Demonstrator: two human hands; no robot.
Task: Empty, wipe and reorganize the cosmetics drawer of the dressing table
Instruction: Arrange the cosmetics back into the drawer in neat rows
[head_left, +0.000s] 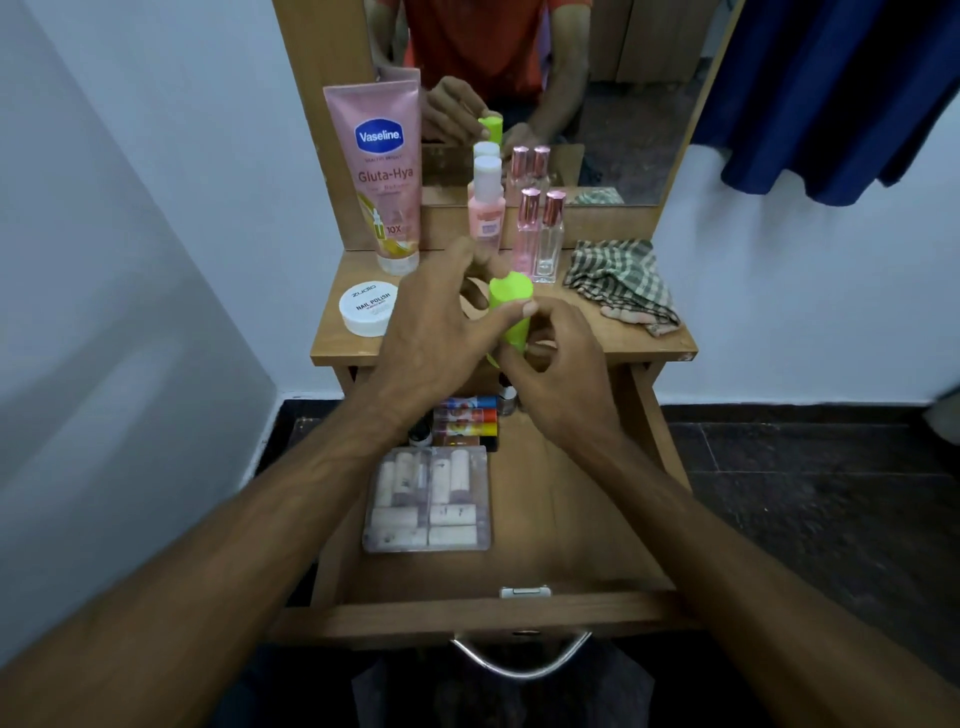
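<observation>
gripping a green tube (511, 309) in both hands (436, 332) (558, 374), long axis tilted, cap up

Upper middle of the frame: pink tube (382, 171), standing cap-down, printed "Vaseline" in a blue badge, below it "Gluta-Hya" and lower down "10X"; smaller lines too blurred to read. Left of centre: round white jar (367, 307), lid marked "ZUDIO" and "NAIL POLISH", with one more small line not readable. Elsewhere no legible writing.
</observation>
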